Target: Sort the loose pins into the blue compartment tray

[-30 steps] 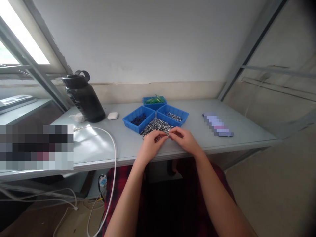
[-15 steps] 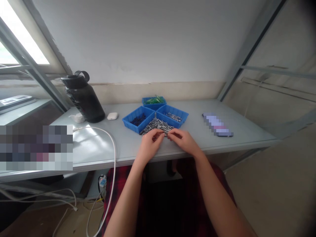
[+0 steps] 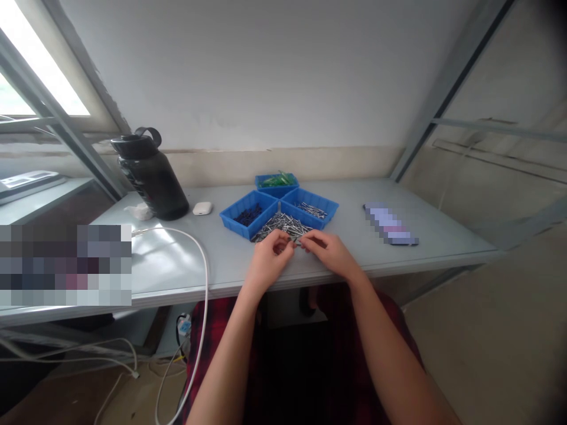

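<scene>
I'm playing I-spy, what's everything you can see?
Rectangular plastic trays: three, blue, mid-table
Small pieces: many, dark blue, left tray
Slim pieces: many, green, back tray
Thin metal rods: many, silver, right tray, front heap
Lidded bottle: one, black, left
Rounded case: one, white, beside bottle
Crumpled wad: one, white, beside bottle
Flat phone: one, dark-edged, right
Cables: several, white, left
Table: one, pale grey, centre
Left hand: one, bare, at heap
Right hand: one, bare, at heap

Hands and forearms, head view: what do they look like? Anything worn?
Left hand and right hand are ungloved. Both forearms are bare: no sleeves, watch or bracelet visible. Ring or nail detail is too small to tell.
</scene>
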### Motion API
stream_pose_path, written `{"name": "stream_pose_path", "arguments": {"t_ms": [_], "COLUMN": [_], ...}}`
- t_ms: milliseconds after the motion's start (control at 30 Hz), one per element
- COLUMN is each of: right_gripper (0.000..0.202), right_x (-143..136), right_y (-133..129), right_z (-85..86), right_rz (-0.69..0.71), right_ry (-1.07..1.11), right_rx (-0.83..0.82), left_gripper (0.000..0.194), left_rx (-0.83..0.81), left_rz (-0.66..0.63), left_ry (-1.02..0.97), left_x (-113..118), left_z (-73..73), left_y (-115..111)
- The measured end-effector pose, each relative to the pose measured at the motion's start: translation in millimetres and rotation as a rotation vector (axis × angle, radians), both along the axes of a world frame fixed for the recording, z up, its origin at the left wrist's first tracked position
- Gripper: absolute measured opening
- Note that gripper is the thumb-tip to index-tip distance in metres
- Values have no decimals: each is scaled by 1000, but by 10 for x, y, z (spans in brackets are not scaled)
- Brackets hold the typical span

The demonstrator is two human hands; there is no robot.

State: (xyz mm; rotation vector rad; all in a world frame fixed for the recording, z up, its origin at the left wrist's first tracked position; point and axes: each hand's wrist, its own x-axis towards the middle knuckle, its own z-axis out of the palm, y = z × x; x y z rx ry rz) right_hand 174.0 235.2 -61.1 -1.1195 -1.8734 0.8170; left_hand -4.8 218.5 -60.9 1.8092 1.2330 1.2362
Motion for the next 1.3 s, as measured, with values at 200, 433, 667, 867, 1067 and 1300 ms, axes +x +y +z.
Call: {"name": "stream_pose_path", "arguments": {"t_ms": [200, 433, 667, 867, 1067, 1300], "right_gripper": [20, 19, 20, 20, 18, 18], "right_x": [-8, 1, 7, 23, 22, 32], "right_y": [-2, -3, -9, -16, -6, 20], "right_z": [2, -14, 8, 20, 3, -29], "right_rz": [13, 3, 52, 78, 31, -17], "right_ry": [-3, 2, -18, -5, 53, 129], "right_rx": [9, 13, 3, -6, -15, -28], "left_gripper": [10, 11, 12, 13, 15, 17], "left_rx": [85, 61, 12, 20, 30, 42], "left_rz": [4, 4, -17, -19, -21, 2], "left_ry": [146, 125, 82, 76, 83, 104], "left_x": [9, 5, 4, 1, 4, 11], "left_z": [2, 12, 35, 48, 27, 42], "left_y": [7, 13, -4, -16, -6, -18]}}
